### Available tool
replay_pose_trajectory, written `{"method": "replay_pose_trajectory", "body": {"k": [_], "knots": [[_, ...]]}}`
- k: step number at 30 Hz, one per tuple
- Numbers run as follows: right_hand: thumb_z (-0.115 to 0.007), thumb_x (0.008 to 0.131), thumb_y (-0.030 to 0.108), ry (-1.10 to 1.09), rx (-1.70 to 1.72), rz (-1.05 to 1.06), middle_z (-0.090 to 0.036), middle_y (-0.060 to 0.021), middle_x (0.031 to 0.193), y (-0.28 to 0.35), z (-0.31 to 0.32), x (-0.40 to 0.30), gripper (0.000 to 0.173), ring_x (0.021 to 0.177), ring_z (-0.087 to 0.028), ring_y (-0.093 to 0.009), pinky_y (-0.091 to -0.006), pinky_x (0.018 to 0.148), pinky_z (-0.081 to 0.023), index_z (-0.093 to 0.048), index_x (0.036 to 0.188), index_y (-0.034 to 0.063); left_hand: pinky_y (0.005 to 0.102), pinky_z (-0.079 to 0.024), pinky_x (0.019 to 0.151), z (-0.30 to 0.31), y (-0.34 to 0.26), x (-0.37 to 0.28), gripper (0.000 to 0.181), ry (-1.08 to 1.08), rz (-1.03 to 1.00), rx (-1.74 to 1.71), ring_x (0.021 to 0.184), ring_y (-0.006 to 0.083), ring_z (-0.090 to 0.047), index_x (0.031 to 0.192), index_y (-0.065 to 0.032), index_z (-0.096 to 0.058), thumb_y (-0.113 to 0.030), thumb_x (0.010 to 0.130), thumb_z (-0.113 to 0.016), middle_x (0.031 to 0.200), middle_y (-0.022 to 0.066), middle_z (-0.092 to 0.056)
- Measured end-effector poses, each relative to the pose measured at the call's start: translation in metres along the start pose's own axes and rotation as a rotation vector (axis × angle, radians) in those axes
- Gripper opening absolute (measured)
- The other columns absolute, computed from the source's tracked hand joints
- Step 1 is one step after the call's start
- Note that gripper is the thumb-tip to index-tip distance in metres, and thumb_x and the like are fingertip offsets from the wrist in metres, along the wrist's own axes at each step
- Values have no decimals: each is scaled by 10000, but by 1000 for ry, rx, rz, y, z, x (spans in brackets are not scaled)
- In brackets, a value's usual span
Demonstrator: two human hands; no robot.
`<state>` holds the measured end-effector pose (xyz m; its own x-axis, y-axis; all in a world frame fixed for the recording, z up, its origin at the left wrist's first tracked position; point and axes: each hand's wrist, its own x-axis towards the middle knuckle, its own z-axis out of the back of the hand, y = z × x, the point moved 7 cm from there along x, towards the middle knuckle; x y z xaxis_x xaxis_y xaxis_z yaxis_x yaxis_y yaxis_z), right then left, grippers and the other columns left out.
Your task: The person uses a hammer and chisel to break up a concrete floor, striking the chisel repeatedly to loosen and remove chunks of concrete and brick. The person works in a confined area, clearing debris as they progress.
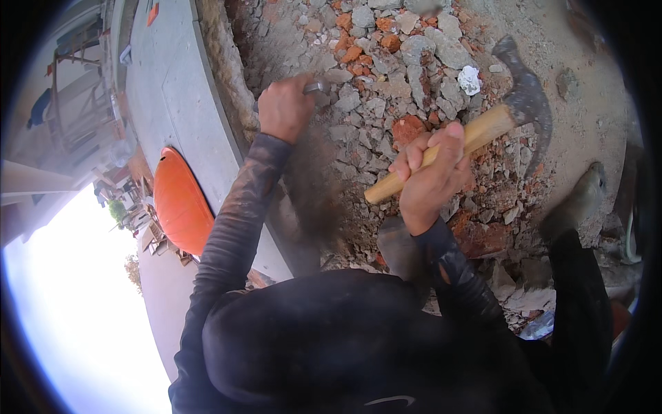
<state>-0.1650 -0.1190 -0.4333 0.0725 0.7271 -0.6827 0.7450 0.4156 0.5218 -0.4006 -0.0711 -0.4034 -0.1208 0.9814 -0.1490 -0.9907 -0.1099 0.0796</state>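
My left hand point(286, 107) is closed around a metal chisel point(316, 87), whose end sticks out to the right of the fist. The chisel's other end points at the rough broken edge point(227, 62) of a slab or wall, and my fist hides most of it. My right hand point(432, 173) grips the wooden handle of a claw hammer point(486, 129) near its lower end. The hammer's dark steel head point(527, 101) is off to the right, apart from the chisel. Broken concrete and brick rubble point(372, 119) lies below both hands.
An orange hard hat or basin-like shell point(181, 202) rests on the smooth grey surface point(176, 93) at left. A shoe point(587, 191) stands on the dusty ground at right. Larger brick pieces point(481, 238) lie near my right forearm. Timber scraps point(155, 233) are piled farther left.
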Motion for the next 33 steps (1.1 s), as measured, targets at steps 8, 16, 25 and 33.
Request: {"method": "replay_pose_trajectory", "body": {"k": [8,16,25,33], "knots": [[-442,970,522,325,-238,-213,-414,7,539,2,-11,16,476,420,-420,-84,-282,388,-363,-450,798,78,475,-475,614,1,9,-6,176,-51,-24,-15,682,400,-597,775,-47,-633,-217,817,-629,716,185,-612],[-510,971,423,399,-493,-345,-427,6,546,-68,-8,-22,409,409,-421,-107,-270,372,-360,-444,758,79,444,-505,641,-2,6,-3,117,-20,-18,-16,712,357,-630,842,-119,-691,-159,758,-619,754,149,-649],[-455,992,400,252,-229,-2,-435,0,549,-37,-13,-23,399,439,-452,-114,-292,408,-383,-451,757,78,442,-507,644,-2,2,0,136,15,-38,-9,714,359,-630,861,-114,-699,-161,748,-640,772,158,-650],[-456,985,451,221,-95,-96,-408,7,544,19,-18,23,402,386,-381,-74,-249,354,-324,-425,794,98,443,-513,644,2,12,-2,125,-14,-30,-9,714,348,-639,848,-137,-705,-170,747,-641,776,143,-660]]}}
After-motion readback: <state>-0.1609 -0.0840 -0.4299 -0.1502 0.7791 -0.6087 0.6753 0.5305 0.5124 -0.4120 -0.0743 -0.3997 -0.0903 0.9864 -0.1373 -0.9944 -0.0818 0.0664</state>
